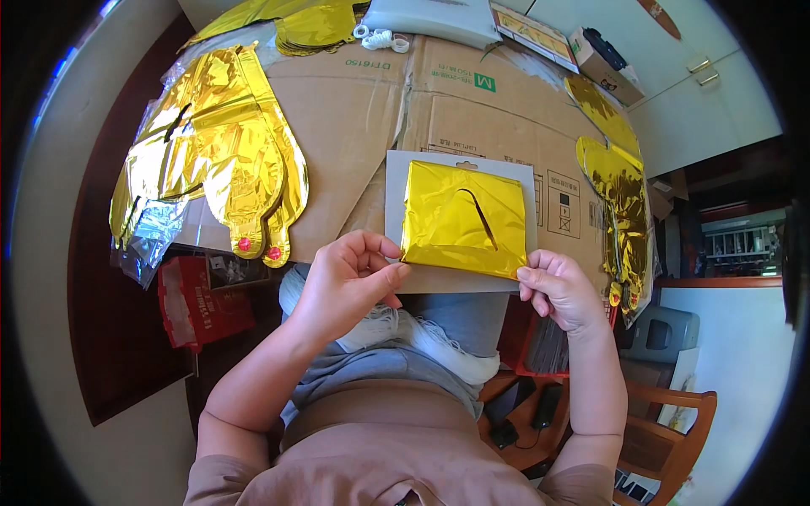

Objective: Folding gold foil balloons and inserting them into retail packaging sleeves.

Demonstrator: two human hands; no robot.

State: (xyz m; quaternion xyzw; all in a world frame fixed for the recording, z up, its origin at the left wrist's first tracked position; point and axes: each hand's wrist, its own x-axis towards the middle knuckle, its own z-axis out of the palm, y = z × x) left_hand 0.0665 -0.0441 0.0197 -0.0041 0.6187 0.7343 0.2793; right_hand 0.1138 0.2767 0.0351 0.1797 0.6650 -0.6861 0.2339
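Note:
A folded gold foil balloon with a dark curved line across it lies on a pale backing card with a hang hole at its top. The card rests at the near edge of the flattened cardboard. My left hand has its thumb and forefinger closed at the foil's lower left corner. At the lower right corner, my right hand pinches the foil between thumb and curled fingers. Flat gold foil balloons with pink dots on their tabs lie left of my hands.
More gold balloons lie along the right edge, others at the far left. White cord rolls sit beside a white plastic bag at the back. White yarn is across my lap. A red box stands below left, a wooden chair right.

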